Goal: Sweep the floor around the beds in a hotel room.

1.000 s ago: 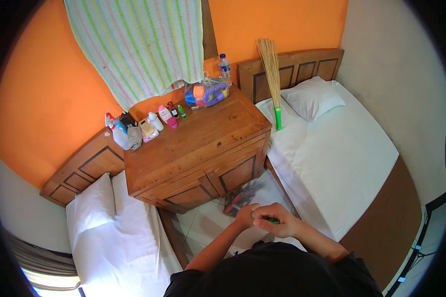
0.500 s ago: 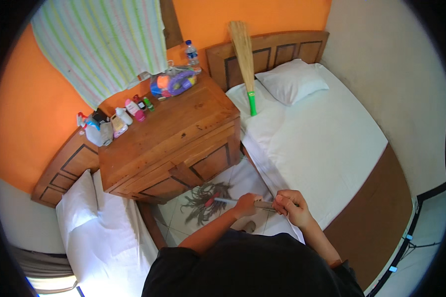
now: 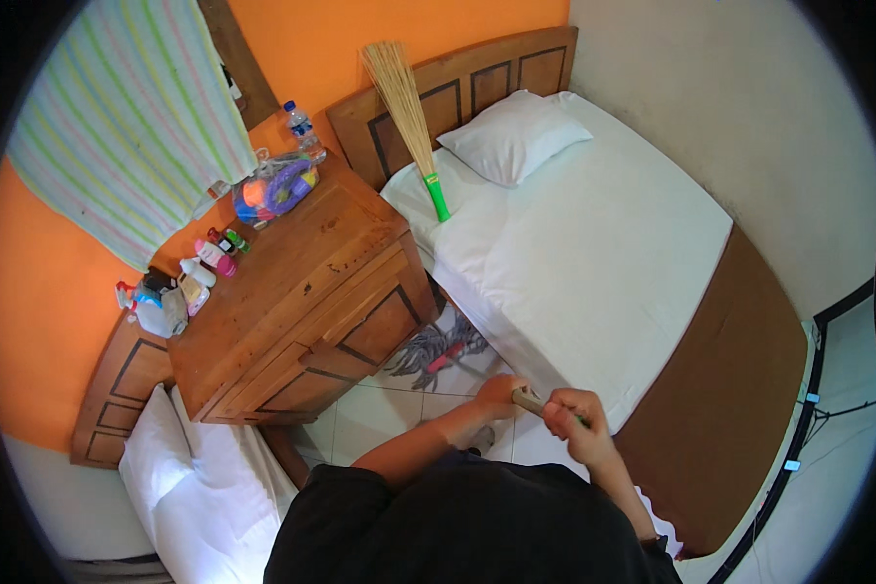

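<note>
Both my hands grip the long handle of a string mop point(image 3: 421, 356). My left hand point(image 3: 498, 396) is wrapped round the pole lower down. My right hand point(image 3: 576, 419) closes on its upper end, close to my body, and the fingers cover part of it. The mop's grey strands, with a red piece at their centre, spread over the white tiled floor point(image 3: 370, 417) in the gap between the wooden cabinet point(image 3: 336, 248) and the bed point(image 3: 584, 258). Part of the strands lies right by the bed's side.
A stick broom point(image 3: 404, 112) with a green handle leans on the bed's headboard. A white pillow point(image 3: 516, 138) lies there too. Bottles, a bag of things point(image 3: 273, 190) and a water bottle point(image 3: 304, 131) stand on the cabinet. Another bed point(image 3: 209, 477) is at lower left.
The mop head has slid across the floor to the right, toward the bed's side and the cabinet's corner. My view has turned, so the room appears shifted left. Both hands keep their grip.
</note>
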Motion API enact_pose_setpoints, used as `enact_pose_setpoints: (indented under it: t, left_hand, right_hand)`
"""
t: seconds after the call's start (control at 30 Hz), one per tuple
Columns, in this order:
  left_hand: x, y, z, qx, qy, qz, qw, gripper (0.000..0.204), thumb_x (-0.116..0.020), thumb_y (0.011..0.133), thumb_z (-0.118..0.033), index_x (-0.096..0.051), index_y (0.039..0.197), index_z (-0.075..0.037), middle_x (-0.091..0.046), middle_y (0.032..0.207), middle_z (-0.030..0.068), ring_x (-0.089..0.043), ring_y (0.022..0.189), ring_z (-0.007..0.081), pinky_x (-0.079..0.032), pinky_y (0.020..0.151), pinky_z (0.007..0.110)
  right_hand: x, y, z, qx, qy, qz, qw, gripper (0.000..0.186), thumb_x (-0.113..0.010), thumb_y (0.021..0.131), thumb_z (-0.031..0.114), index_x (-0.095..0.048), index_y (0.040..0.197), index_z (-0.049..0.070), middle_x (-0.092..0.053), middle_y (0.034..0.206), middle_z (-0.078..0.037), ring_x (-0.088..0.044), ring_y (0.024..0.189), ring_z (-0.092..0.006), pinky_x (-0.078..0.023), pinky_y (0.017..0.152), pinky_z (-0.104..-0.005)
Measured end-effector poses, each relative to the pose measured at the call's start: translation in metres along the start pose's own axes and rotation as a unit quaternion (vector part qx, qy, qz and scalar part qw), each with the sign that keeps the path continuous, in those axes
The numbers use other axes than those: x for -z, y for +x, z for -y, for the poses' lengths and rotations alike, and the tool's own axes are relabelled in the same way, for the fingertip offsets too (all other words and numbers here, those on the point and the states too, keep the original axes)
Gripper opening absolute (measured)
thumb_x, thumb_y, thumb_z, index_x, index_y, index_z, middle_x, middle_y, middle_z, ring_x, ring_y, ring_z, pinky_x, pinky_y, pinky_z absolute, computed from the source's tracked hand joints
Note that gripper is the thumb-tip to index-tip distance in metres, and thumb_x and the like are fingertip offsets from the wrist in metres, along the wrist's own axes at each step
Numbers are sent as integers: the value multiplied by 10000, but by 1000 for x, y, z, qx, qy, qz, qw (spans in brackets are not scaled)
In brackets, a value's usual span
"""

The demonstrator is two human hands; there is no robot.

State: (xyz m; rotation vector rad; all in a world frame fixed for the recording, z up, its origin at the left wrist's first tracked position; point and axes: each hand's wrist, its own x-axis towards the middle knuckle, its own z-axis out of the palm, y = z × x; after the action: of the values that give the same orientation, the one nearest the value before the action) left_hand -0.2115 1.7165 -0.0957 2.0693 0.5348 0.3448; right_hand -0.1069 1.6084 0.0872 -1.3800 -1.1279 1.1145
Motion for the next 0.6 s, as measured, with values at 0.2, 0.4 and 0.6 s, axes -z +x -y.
enact_pose_setpoints:
  t: [0.2, 0.4, 0.6]
  left_hand:
    - [-14, 2, -2, 27, 24, 40, 999, 186, -594, 528, -159, -535, 692, -93, -561, 657, 116, -540, 657, 322, -405, 556, 400]
    - [-2, 9, 37, -63, 24, -5, 998, 194, -609, 528, -199, -534, 675, -98, -557, 646, 120, -544, 651, 324, -409, 553, 408]
    - [1, 2, 56, -12, 84, -55, 995, 227, -621, 528, -190, -524, 703, -84, -550, 643, 126, -542, 643, 326, -409, 557, 405]
  right_hand:
    - [15, 5, 10, 7, 120, -52, 991, 359, -451, 835, 251, -450, 540, 46, -394, 480, 10, -358, 447, -62, -282, 436, -219]
    - [-15, 0, -18, 67, -67, -9, 995, 255, -492, 784, 191, -501, 604, 11, -454, 528, 2, -389, 467, -74, -295, 437, -227]
    - [-34, -2, -55, 70, -57, -14, 996, 272, -461, 802, 170, -483, 584, 8, -424, 502, -1, -357, 446, -70, -270, 423, -226]
